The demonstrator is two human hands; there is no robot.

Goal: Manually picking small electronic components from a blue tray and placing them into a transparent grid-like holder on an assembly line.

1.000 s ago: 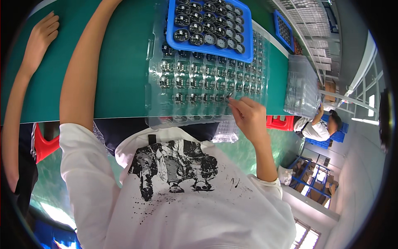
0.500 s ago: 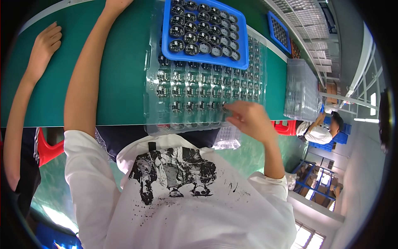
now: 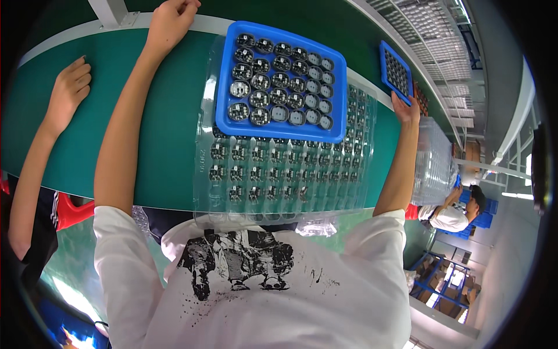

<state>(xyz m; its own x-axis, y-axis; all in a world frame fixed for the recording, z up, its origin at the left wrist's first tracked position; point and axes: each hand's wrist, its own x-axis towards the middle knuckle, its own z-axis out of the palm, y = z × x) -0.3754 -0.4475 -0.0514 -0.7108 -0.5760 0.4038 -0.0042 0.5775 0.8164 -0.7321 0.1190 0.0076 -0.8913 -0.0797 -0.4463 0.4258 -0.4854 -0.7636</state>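
Note:
At the far right, my right hand (image 3: pixel 405 107) has its thumb and fingers closed on the near edge of a small blue tray (image 3: pixel 411 86) filled with round parts. My left hand (image 3: pixel 172 23) is at the table's far edge with its fingers curled; the tips are cut off by the frame, so what they hold cannot be made out. Between my arms, a larger blue tray (image 3: pixel 279 133) carries rows of round cups, several with dark circuit boards (image 3: pixel 279 79) and others with plain grey faces (image 3: pixel 296 117). Beneath it, a clear plastic blister tray (image 3: pixel 204 189) holds rows of small electronic parts (image 3: pixel 256 173).
A co-worker's hand (image 3: pixel 72 84) rests on the green table (image 3: pixel 165 145) at the left. Clear plastic trays (image 3: pixel 431 157) are stacked at the right. Beyond them another person (image 3: pixel 447 215) sits. A metal post (image 3: pixel 110 11) stands at the far left edge.
My right hand has left the near rows of the blister tray and reached far right to the small blue tray. The view has tilted, so the table appears lower in the picture.

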